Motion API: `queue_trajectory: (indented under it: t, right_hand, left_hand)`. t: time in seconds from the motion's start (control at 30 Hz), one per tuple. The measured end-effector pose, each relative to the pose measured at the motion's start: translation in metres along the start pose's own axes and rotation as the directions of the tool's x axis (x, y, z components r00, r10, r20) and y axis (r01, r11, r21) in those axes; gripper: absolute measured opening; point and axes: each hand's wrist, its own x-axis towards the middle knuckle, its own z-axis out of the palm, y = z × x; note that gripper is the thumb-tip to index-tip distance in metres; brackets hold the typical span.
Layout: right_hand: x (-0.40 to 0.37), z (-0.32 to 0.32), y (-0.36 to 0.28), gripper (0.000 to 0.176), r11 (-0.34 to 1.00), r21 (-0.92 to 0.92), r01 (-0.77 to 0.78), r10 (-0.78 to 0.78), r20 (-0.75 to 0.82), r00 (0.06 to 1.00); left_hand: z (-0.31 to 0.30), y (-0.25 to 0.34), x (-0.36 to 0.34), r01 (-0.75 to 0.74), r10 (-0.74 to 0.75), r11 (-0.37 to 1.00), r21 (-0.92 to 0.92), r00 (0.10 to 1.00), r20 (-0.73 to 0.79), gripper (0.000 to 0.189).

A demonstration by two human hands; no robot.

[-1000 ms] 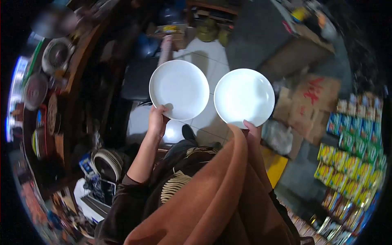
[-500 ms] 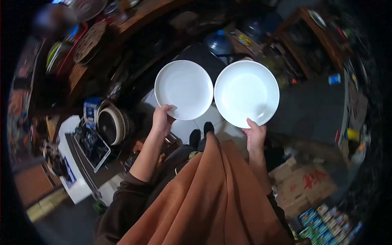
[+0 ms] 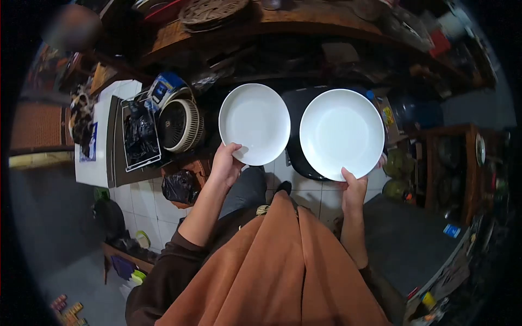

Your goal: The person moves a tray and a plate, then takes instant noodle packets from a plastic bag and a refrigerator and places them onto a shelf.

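Observation:
In front of me I hold two round white plates over the floor, one in each hand. My left hand [image 3: 227, 164] grips the smaller-looking plate [image 3: 255, 122] by its lower left rim, the thumb on top and the fingers beneath. My right hand [image 3: 354, 190] pinches the other plate [image 3: 341, 133] at its lower rim, the thumb over the edge and the fingers hidden underneath. Both plates face up with nothing on them, and a narrow gap separates them. An orange-brown cloth [image 3: 283, 271] hangs down my front between my forearms.
Beyond the plates runs a wooden shelf [image 3: 304, 19] with stacked woven plates [image 3: 213, 13]. At left are a round fan [image 3: 182, 125], a white-edged rack with black plastic [image 3: 141, 133] and a white-topped cabinet [image 3: 100, 141]. A dark tabletop [image 3: 402, 233] and a wooden rack [image 3: 451, 168] stand at right.
My body has turned to the right, away from the boxes. The plates, which were touching or nearly so, are now apart. Both hands keep their hold.

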Motion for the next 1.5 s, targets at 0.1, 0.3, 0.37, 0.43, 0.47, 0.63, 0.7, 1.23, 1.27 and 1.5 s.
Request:
queue_trajectory:
  t: [0.1,0.3,0.37,0.43,0.47,0.63,0.7,1.23,1.27,1.5]
  right_hand:
    - [0.027,0.027,0.004,0.039,0.999,-0.032,0.017,-0.014,0.090,0.996]
    - [0.072,0.116,-0.003,0.039,0.994,-0.103,-0.019,0.040,0.209,0.977]
    - [0.086,0.151,-0.006,0.039,0.988,-0.153,0.030,0.006,0.227,0.974]
    - [0.099,0.188,-0.007,0.038,0.986,-0.138,0.090,-0.050,0.268,0.962]
    - [0.104,0.204,-0.007,0.037,0.982,-0.110,0.156,-0.119,0.282,0.952]
    - [0.118,0.268,-0.033,0.033,0.894,-0.301,0.333,-0.150,0.499,0.854]
    - [0.122,0.281,-0.036,0.033,0.882,-0.328,0.339,-0.123,0.534,0.836]
    - [0.174,0.434,-0.103,0.025,0.292,0.069,0.954,-0.482,0.872,0.084]
    - [0.176,0.439,-0.107,0.025,0.293,0.070,0.954,-0.479,0.874,0.083]
    - [0.198,0.460,-0.109,0.028,0.190,0.082,0.978,-0.502,0.864,0.025]
  left_hand:
    - [-0.009,0.025,0.011,-0.050,0.048,0.998,-0.048,0.998,-0.048,0.040]
    - [-0.029,0.091,0.054,-0.215,0.208,0.975,-0.060,0.973,-0.103,0.043]
    - [-0.038,0.118,0.064,-0.262,0.254,0.964,-0.046,0.957,-0.142,0.043]
    - [-0.047,0.146,0.072,-0.350,0.342,0.937,-0.014,0.923,-0.177,0.041]
    - [-0.058,0.155,0.077,-0.357,0.347,0.934,-0.015,0.917,-0.198,0.041]
    - [-0.099,0.203,0.101,-0.577,0.667,0.731,0.364,0.716,-0.205,0.027]
    - [-0.110,0.219,0.110,-0.676,0.750,0.640,0.365,0.654,-0.102,0.033]
    - [-0.088,0.405,0.179,-0.623,0.946,-0.241,0.744,0.021,0.325,0.040]
    - [-0.085,0.414,0.183,-0.599,0.944,-0.271,0.753,-0.012,0.330,0.040]
    - [-0.056,0.467,0.204,-0.363,0.820,-0.537,0.762,-0.013,0.572,0.023]
